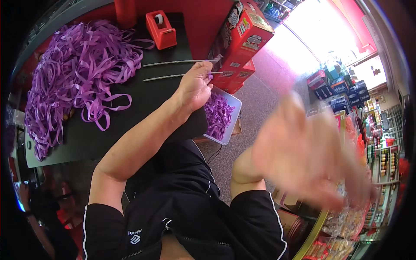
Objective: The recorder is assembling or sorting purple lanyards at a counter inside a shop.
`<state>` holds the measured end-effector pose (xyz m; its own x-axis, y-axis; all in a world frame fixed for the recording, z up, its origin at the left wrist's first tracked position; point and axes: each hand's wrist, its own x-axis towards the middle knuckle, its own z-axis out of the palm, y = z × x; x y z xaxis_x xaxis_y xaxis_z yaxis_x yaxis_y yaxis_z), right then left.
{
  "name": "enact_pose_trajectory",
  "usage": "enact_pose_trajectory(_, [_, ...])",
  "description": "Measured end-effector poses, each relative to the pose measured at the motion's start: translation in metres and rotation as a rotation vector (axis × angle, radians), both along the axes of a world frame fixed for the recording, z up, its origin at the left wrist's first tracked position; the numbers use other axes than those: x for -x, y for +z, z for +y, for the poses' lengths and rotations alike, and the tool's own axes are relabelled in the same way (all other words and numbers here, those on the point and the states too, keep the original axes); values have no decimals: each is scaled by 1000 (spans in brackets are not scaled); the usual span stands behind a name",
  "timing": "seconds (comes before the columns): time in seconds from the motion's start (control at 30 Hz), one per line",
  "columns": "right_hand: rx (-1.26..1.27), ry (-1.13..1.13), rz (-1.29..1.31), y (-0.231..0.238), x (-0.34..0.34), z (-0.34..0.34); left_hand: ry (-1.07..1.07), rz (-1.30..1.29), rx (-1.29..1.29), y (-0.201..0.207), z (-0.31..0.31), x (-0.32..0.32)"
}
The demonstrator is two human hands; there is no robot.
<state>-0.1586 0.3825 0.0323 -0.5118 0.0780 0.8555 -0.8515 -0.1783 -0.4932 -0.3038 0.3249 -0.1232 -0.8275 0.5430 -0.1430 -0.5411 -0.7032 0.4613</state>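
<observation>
My left hand point(197, 85) is closed in a pinch at the right edge of the dark table, with a small bit of purple ribbon point(210, 76) at its fingertips. Two thin twisted metal rods point(167, 63) run side by side over the table to that hand, which partly covers them. Raised on the right, close to the camera, my right hand point(307, 149) is smeared by motion, so its fingers are unclear. A large tangled heap of purple ribbon point(82, 69) lies on the left of the table. Below my left hand, a pale plastic bin point(234, 104) holds short purple ribbon pieces point(219, 115).
A red tape dispenser point(162, 32) stands at the back of the dark table point(151, 108). Red cartons point(247, 34) are stacked beyond the bin. Dark blue boxes point(338, 91) sit farther right, with packaged goods on shelves point(383, 164). Another person point(47, 212) is at lower left.
</observation>
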Motion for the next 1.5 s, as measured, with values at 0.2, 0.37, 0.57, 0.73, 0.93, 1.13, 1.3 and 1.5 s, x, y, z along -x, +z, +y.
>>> enact_pose_trajectory(0.2, [-914, -508, -233, -54, 134, 51, 6, 6, 16, -3, -10, 6])
enact_pose_trajectory(0.37, [-1306, -397, -399, -66, 172, 80, -7, 38, 44, 2, -8, 1])
enact_pose_trajectory(0.57, [-1325, -155, -530, -61, 182, 96, -7, 48, 38, -1, -10, 2])
enact_pose_trajectory(0.73, [-1259, -156, -568, -60, 170, 91, -3, 37, 38, 0, -10, 2])
enact_pose_trajectory(0.93, [-989, -163, -701, -72, 174, 103, 50, 2, 35, 3, -8, 2])
enact_pose_trajectory(1.13, [-714, -23, -1027, -103, 181, 113, 45, -51, -66, 2, -11, 2])
enact_pose_trajectory(1.3, [-701, -11, -1093, -126, 183, 107, 12, -95, -99, 8, -16, 1])
enact_pose_trajectory(1.5, [-691, -38, -1116, -143, 190, 105, 31, -79, -70, 14, -17, -3])
